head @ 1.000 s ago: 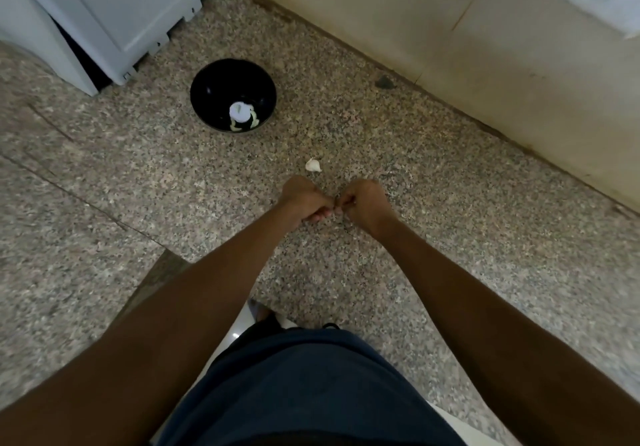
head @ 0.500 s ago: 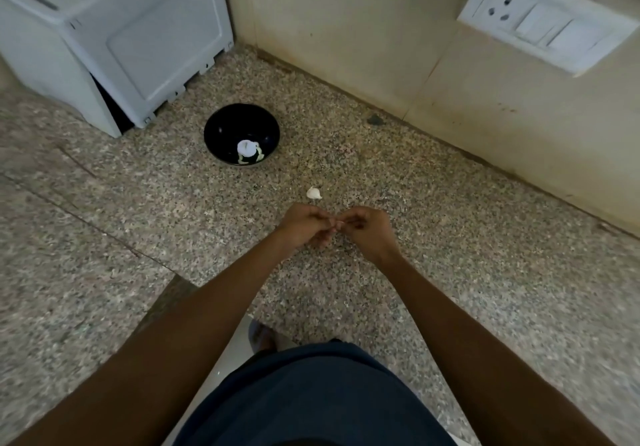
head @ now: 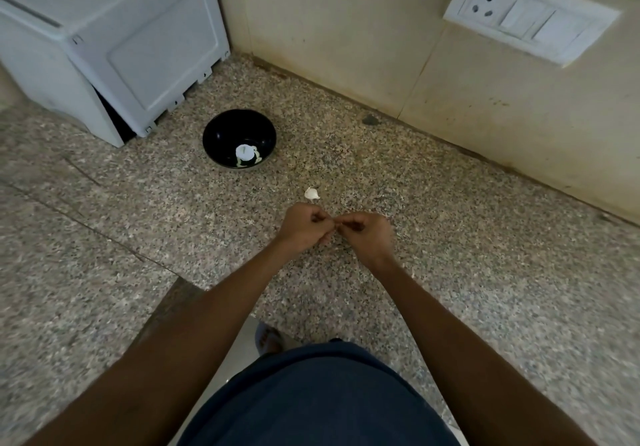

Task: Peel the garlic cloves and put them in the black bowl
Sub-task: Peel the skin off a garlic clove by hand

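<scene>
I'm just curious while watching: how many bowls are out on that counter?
1. A black bowl sits on the speckled counter, beside the white appliance and beyond the person's two hands. Nothing suggests another, though the arms hide some of the counter.

On the surface (head: 450, 238), the bowl (head: 221, 130) sits at eleven o'clock from the two hands, a garlic piece (head: 312, 194) lies between them, an appliance (head: 114, 47) stands at ten o'clock of the bowl, and a switch plate (head: 530, 16) hangs on the wall (head: 346, 30) at two o'clock.
</scene>
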